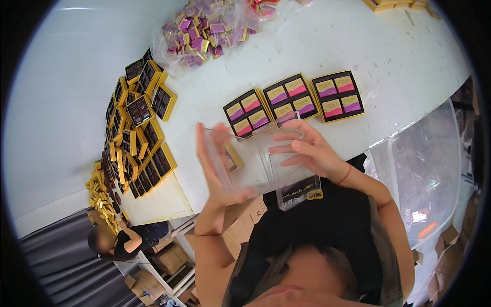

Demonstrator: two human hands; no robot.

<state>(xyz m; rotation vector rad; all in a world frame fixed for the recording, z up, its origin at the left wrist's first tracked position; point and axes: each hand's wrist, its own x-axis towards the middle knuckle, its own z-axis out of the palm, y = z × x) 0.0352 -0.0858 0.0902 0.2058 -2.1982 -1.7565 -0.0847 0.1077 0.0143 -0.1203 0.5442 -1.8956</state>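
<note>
My left hand is wrapped round the left side of a clear plastic box cover, fingers behind it and thumb below. On the right, my right hand grips a second clear plastic piece, which hangs down in front of my black top. The two pieces overlap, and I cannot tell whether they are joined. Beyond my hands, three black-and-gold trays stand in a row: a left tray, a middle tray and a right tray. Each holds several gold, pink and purple wrapped squares. A small gold block shows behind the plastic.
Stacked gold-edged trays cover the white table's left side. A clear bag of purple-and-gold pieces lies at the back. Large clear plastic bags sit at the right. Another person works at the far lower left near gold pieces.
</note>
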